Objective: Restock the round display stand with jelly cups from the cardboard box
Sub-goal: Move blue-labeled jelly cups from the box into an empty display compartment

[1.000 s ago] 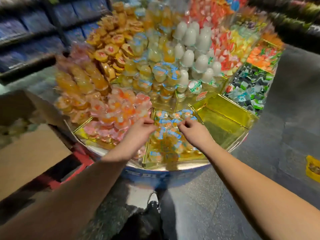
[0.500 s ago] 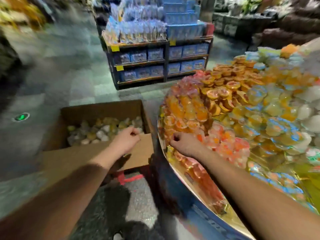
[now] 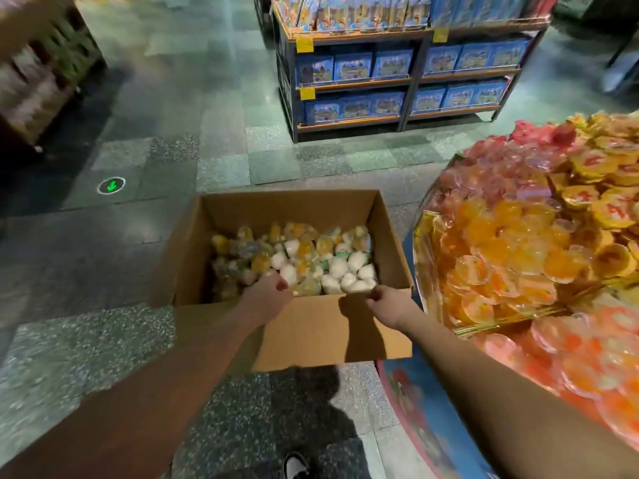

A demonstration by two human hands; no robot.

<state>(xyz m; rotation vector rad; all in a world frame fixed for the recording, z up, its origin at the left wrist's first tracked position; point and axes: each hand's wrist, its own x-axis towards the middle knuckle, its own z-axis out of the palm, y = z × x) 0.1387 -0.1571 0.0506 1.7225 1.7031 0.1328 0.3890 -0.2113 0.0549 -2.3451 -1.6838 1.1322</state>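
We curl our left hand (image 3: 268, 294) and right hand (image 3: 387, 303) over the cardboard box's (image 3: 325, 333) near edge. Jelly cups (image 3: 304, 261) lie inside. Open tiled floor (image 3: 166, 133) stretches left; the round display stand (image 3: 428, 236) crowds the right.

One view only, head-worn, wide-angle. Looks forward and down from standing height onto the open cardboard box (image 3: 294, 264), close, at arm's reach. Round display stand (image 3: 428, 236) cuts in just right of the box; shelf unit (image 3: 401, 81) well beyond it.
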